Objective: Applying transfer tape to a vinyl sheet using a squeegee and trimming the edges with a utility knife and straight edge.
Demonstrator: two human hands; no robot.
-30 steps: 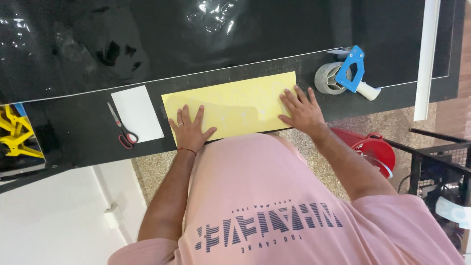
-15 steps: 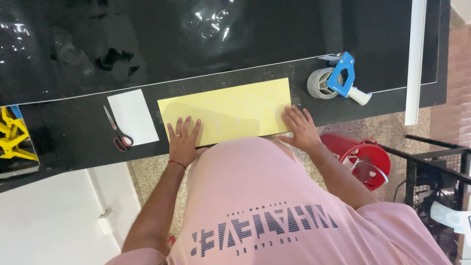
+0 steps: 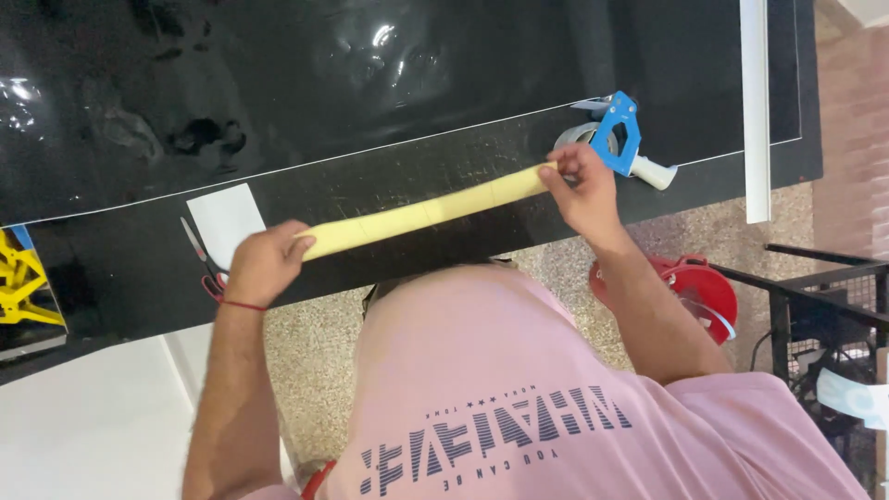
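A yellow padded envelope [image 3: 426,214] is lifted off the black table [image 3: 389,111] and tilted so I see it nearly edge-on as a narrow strip. My left hand [image 3: 264,264] grips its left end and my right hand [image 3: 579,190] grips its right end. A blue tape dispenser [image 3: 611,137] with a tape roll lies just beyond my right hand. Red-handled scissors [image 3: 204,259] lie on the table close to my left hand, beside a white paper sheet [image 3: 225,220].
A yellow plastic object [image 3: 18,287] sits at the left edge. A white strip [image 3: 755,111] runs along the right side of the table. A red stool [image 3: 699,292] and a black wire rack [image 3: 829,315] stand on the speckled floor at right.
Both hands went from pressing flat on the envelope to gripping its ends, and it has been raised and tipped up off the table. The view shifted slightly.
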